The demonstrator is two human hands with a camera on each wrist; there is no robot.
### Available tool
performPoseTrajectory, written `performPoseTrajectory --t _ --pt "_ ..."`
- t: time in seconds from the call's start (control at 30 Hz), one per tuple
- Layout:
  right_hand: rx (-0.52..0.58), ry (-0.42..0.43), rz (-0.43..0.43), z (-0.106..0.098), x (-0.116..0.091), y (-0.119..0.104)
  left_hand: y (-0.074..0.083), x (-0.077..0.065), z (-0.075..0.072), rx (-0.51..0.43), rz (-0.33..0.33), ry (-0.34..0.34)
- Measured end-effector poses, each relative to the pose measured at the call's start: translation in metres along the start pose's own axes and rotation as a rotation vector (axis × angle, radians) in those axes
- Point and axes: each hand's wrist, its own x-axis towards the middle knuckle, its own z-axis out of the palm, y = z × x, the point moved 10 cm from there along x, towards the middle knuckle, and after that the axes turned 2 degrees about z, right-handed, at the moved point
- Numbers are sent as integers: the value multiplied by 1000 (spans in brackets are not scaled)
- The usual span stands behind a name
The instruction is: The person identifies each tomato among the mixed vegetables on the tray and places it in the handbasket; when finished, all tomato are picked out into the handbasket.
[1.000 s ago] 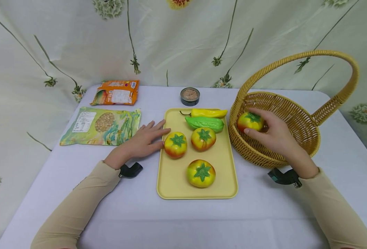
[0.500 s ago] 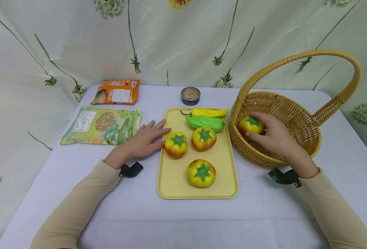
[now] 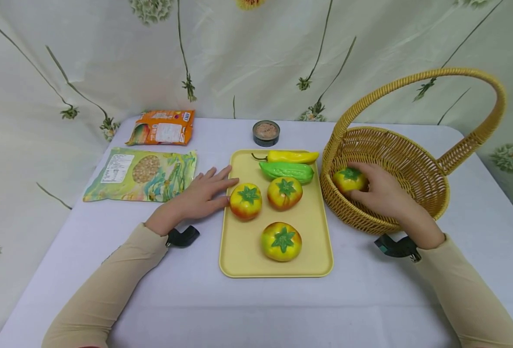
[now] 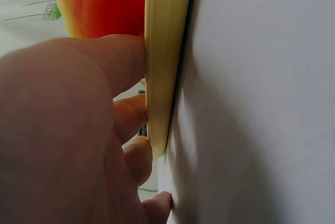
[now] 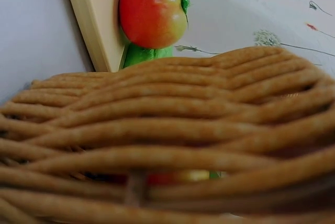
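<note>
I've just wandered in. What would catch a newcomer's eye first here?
Probably the wicker basket on the right, with its tall arched handle and a yellow-and-red fruit inside, held in the person's right grip. Next, the pale yellow tray in the middle, where three similar fruits lie nearer than a yellow pepper and a green vegetable. At the back left, an orange packet stands out too.
</note>
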Motion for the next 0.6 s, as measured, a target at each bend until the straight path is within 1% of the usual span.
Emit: performPoseTrajectory --t 0.43,0.6 --pt "-24 -60 30 7 3 3 0 0 0 -1 1 4" --pt "-62 -79 -16 10 2 -1 0 0 0 0 -5 2"
